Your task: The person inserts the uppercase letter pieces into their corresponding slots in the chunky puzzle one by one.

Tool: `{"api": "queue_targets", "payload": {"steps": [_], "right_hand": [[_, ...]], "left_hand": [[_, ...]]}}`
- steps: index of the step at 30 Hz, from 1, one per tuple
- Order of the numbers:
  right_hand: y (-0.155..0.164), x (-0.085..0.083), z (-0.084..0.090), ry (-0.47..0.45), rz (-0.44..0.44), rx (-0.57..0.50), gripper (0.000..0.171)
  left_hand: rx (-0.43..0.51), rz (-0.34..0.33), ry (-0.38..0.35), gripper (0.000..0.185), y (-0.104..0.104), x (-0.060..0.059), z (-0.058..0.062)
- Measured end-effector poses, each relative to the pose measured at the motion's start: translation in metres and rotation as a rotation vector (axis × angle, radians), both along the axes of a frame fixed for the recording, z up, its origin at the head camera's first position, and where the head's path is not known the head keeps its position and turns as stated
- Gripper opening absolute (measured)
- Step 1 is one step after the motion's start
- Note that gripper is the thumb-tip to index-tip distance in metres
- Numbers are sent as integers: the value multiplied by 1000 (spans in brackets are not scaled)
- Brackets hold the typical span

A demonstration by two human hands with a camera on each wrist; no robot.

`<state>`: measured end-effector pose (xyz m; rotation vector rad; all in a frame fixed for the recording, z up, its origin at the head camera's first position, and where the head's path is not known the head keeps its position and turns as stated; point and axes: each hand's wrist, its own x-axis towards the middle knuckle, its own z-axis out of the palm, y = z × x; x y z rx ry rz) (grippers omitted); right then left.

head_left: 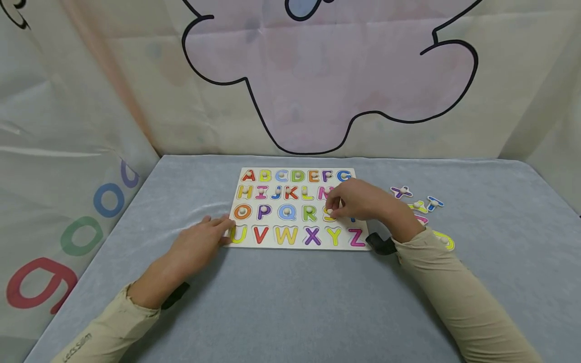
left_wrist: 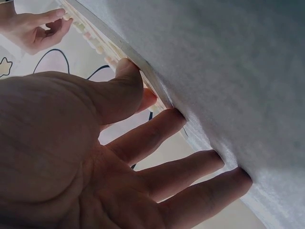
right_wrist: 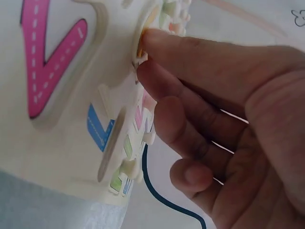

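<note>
A white wooden alphabet puzzle board (head_left: 297,247) lies on the table, with rows of coloured letters. My right hand (head_left: 360,201) is over its right side. Thumb and forefinger pinch the yellow-orange letter S piece (head_left: 329,218) at its slot; in the right wrist view that piece (right_wrist: 141,44) is partly hidden by the thumb. Whether it sits fully flat I cannot tell. Beside it shows the blue T slot (right_wrist: 99,129). My left hand (head_left: 199,244) touches the board's lower left edge by the letter U, its fingers (left_wrist: 147,136) extended.
Right of the board lie several loose letter pieces: a purple X (head_left: 401,192), a blue T (head_left: 434,203), a yellow one (head_left: 418,206), a pink one (head_left: 421,220) and a yellow one (head_left: 448,242) partly behind the right sleeve. Grey-blue cloth (head_left: 290,302) covers the table.
</note>
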<state>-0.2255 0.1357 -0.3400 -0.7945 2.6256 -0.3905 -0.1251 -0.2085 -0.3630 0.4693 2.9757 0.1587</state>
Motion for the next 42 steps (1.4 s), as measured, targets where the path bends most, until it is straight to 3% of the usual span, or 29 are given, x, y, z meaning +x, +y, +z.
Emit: {"api": "queue_targets", "payload": {"steps": [7, 12, 16, 21, 24, 28, 33, 36, 42], "right_hand": [[-2, 3, -1, 5, -12, 19, 8], [10, 1, 9, -15, -47, 29, 19], [44, -5, 27, -10, -104, 34, 31], [117, -13, 40, 22, -237, 12, 33], [159, -15, 33, -8, -280, 37, 31], [192, -18, 16, -142, -316, 68, 30], [206, -20, 1, -200, -353, 58, 32], [210, -20, -1, -186, -352, 50, 34], [213, -22, 0, -244, -402, 46, 39]], "left_hand": [[4, -9, 3, 33, 0, 0, 2], [4, -13, 10, 33, 0, 1, 2], [4, -14, 7, 33, 1, 1, 0], [7, -13, 12, 34, 1, 0, 0], [7, -11, 11, 34, 1, 0, 0], [13, -6, 3, 33, 1, 1, 1], [16, 2, -22, 34, 1, 2, 2], [11, 0, -23, 35, 1, 1, 2], [8, 3, -11, 35, 1, 1, 2]]}}
